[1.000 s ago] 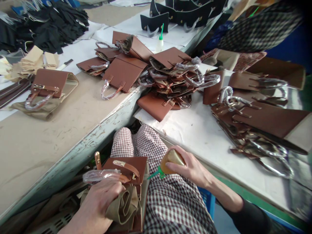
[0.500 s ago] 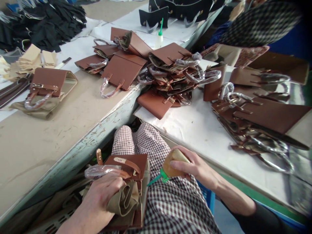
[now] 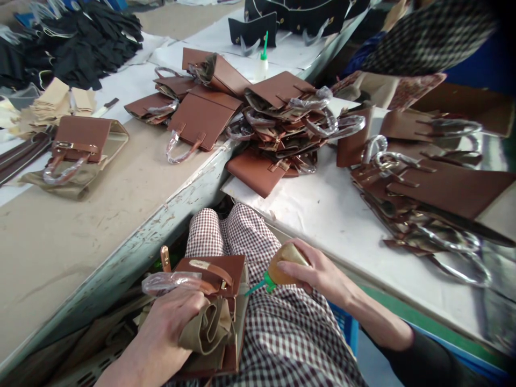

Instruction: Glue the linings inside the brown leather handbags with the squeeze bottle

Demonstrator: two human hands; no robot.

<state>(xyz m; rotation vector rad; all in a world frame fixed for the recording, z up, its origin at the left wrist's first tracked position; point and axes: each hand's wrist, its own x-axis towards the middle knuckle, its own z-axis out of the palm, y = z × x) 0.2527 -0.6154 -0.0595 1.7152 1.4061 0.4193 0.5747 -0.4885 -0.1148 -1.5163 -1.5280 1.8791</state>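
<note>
A small brown bag (image 3: 236,263) lies tipped on the seated person's lap, near and left of centre, over a checked apron (image 3: 278,328). The person's left hand (image 3: 177,314) has its grip clenched on the bag's rolled khaki lining (image 3: 205,330), just beside a handle (image 3: 171,282) wrapped in clear film. The right hand (image 3: 322,271) has its grip around an amber bottle (image 3: 288,263), tilted so that its green nozzle (image 3: 256,287) points down and left at the bag's pale right edge. From where I stand, I cannot tell whether the tip touches that edge.

As I judge it, good work here calls for a light, even squeeze, the tip held close along the edge and drips held away from the brown face and the wrapped handle. The left hand would do well to hold the lining back so that the edge stays exposed.

Farther out, 2 worktops meet. On the left worktop (image 3: 133,172) 1 lone brown bag (image 3: 80,134) rests; on the right worktop (image 3: 322,215) a pile of brown bags (image 3: 282,91) sits toward the corner, with another heap (image 3: 455,193) farther right. Beyond stand a second bottle (image 3: 262,67) with a green nozzle and black panels (image 3: 253,35).
</note>
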